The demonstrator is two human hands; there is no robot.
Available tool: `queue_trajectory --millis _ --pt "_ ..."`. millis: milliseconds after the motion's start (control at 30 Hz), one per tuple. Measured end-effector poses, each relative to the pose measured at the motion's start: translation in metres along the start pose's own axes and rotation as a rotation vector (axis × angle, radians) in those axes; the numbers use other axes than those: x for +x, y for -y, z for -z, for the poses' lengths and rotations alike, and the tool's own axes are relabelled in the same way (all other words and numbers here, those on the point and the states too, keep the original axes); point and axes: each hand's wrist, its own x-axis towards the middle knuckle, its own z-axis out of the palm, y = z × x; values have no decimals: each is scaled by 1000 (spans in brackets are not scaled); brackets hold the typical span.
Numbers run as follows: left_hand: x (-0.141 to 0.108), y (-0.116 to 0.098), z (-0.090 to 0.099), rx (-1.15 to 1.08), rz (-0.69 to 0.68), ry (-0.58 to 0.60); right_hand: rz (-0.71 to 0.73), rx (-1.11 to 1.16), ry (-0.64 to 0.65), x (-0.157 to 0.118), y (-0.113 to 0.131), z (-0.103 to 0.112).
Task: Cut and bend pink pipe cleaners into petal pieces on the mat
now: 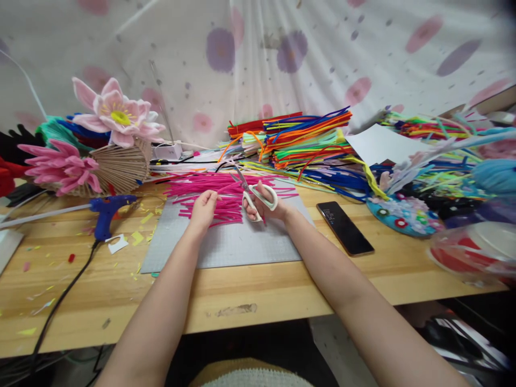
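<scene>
While we cannot count the magenta stems one by one, the work looks partway along to us. Just beyond our left hand lies a broad spread of longer stems, and to its right, between the two hands, sits a bunch of shorter pieces with fairly even ends. We take the short ones to be cut already and the long ones to be uncut, though the overlap keeps us from being sure. Both groups rest on the grey cutting mat, which reaches toward us from under the hands.

Our left hand is closed in a pinch, thumb against bent fingers, and seems to hold one stem that runs rightward to the scissors. Its forearm comes up from the lower left, wrist low over the mat. Our right hand is curled through the white handles, holding the scissors with the blades pointing away and somewhat left; they seem a little parted, but they are too small for us to be certain. Its arm slants in from the lower right, with the phone lying to the right of that hand.
</scene>
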Motion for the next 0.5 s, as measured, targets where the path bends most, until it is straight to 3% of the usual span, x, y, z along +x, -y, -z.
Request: queue_trajectory --millis 67,133,233,333,400,500 --pt "5 0 12 109 -86 -62 -33 -230 -78 -6 6 8" --pt "9 1 22 234 -161 -99 -31 -461 -253 -13 13 21" --pt "9 4 33 495 -190 18 2 -861 -633 -25 20 48" --pt "6 7 35 762 -240 150 -119 -1233 -1020 -40 19 73" --pt "6 8 33 848 -315 96 -217 -1361 -1107 -48 15 85" --pt "13 7 27 878 -367 -68 -292 -1404 -1110 -53 8 94"
